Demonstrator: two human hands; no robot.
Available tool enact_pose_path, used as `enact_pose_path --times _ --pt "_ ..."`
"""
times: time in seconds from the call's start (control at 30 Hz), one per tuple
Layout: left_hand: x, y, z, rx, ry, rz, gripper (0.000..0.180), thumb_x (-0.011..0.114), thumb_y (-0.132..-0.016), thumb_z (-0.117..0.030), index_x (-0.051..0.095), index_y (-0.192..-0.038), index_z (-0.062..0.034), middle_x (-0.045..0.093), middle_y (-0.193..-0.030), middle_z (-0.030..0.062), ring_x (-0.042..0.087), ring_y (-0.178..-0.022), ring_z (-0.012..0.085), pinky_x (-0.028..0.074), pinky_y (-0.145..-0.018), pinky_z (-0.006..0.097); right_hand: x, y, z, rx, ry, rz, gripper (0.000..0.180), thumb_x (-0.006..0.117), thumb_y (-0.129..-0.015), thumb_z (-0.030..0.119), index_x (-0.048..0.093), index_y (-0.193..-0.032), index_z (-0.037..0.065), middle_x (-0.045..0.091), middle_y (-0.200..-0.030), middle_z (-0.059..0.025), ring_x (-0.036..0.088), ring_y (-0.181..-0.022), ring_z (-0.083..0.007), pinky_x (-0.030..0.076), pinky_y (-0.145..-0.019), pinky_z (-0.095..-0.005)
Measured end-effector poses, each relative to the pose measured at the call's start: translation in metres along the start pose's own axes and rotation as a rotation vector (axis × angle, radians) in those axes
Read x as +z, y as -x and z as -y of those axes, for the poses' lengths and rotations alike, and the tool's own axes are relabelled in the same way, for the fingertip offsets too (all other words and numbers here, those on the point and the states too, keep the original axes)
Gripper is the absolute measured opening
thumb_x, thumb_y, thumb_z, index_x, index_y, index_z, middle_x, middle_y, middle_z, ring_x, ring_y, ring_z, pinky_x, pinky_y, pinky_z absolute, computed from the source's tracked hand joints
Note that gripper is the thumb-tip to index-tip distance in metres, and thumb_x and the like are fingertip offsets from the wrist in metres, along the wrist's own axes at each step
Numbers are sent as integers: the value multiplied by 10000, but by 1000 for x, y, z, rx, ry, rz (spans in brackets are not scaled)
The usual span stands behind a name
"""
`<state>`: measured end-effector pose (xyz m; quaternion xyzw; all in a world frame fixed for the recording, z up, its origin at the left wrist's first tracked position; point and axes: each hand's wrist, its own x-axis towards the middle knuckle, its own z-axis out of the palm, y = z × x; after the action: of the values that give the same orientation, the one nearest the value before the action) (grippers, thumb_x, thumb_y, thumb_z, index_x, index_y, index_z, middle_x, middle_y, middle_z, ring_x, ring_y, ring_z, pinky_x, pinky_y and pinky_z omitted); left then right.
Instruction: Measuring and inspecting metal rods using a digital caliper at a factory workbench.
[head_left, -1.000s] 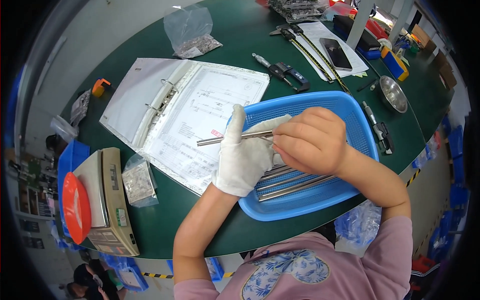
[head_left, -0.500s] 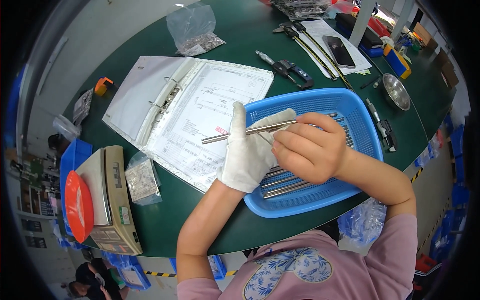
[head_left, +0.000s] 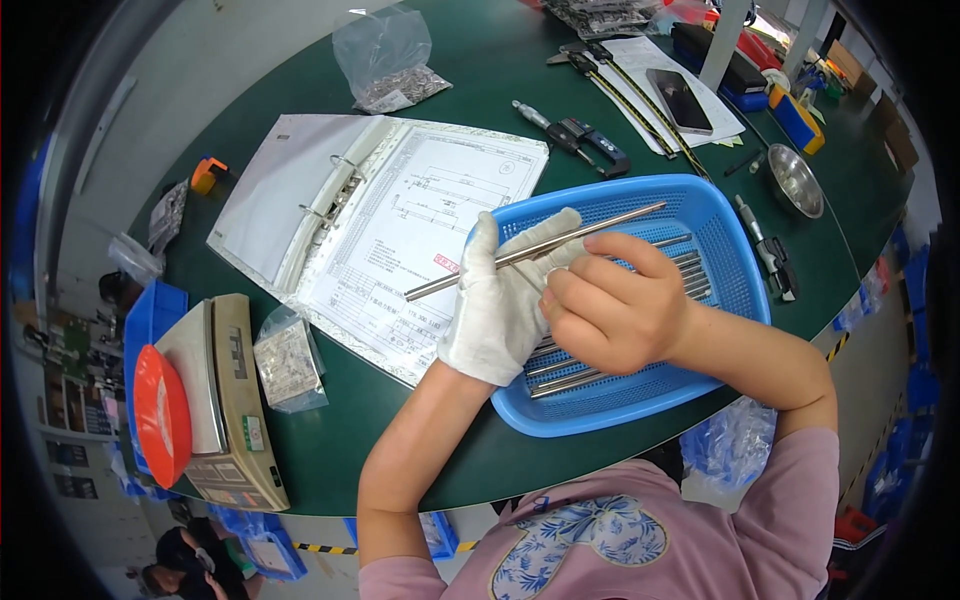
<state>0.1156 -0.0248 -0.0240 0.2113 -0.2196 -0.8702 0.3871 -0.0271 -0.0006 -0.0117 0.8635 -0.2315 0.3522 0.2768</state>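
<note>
My left hand (head_left: pixel 495 300), in a white glove, is turned palm up above the near left part of a blue plastic basket (head_left: pixel 520 418). Thin shiny metal rods (head_left: pixel 435 288) lie across it, in the crook between thumb and fingers. Their left ends stick out over an open binder, and the other end reaches right over the basket. My right hand (head_left: pixel 620 305), bare, is closed just beside the glove, fingers curled with the fingertips near the palm; what they pinch, if anything, is hidden. More metal rods (head_left: pixel 570 384) lie inside the basket, partly covered by my hands.
The open ring binder (head_left: pixel 440 200) with a drawing lies left of the basket. Around stand a scale (head_left: pixel 215 400) with an orange dish (head_left: pixel 160 415), bagged parts (head_left: pixel 288 360), micrometers (head_left: pixel 575 140) (head_left: pixel 768 250), calipers (head_left: pixel 640 110), a phone (head_left: pixel 680 100) and a metal bowl (head_left: pixel 796 182).
My right fingers have come off the rods' right end and dropped slightly, so that end now shows over the basket. The left hand has barely moved.
</note>
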Motion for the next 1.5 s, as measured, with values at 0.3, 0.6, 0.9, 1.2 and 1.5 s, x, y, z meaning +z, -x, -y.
enact_pose_path --times 0.3,0.6,0.9,1.2,1.5 --pt "-4 0 3 -41 -97 29 594 330 -905 -464 442 -1225 24 524 -1155 143 520 -1036 209 393 -940 324 9 -3 9 -18 -25 -65 102 614 -639 111 512 -652 104 579 -728 -31 568 -638 -136 467 -725 -315" --pt "5 1 0 -20 -140 -52 493 434 -882 -424 514 -1100 10 553 -1084 112 527 -1020 203 409 -905 339 11 4 -9 258 -213 -88 173 676 -604 43 567 -732 84 616 -744 -23 577 -596 -149 462 -697 -321" --pt "3 -2 5 58 -361 -87 505 368 -913 -426 506 -1132 7 553 -1018 94 559 -832 140 450 -723 263 9 13 -21 532 -385 -40 146 679 -612 19 586 -707 80 609 -656 -12 579 -566 -158 440 -630 -286" --pt "4 2 11 394 -731 -329 545 355 -921 -452 581 -1025 34 482 -713 -2 400 -586 48 362 -541 189 10 13 -24 655 -573 -144 117 662 -620 30 590 -702 73 602 -642 -10 567 -561 -148 421 -595 -268" --pt "15 6 11 473 -773 -419 458 406 -932 -364 598 -996 46 518 -656 20 428 -529 50 373 -493 179 5 12 -24 677 -587 -184 112 662 -637 30 586 -715 57 598 -647 -24 563 -570 -155 420 -556 -267"
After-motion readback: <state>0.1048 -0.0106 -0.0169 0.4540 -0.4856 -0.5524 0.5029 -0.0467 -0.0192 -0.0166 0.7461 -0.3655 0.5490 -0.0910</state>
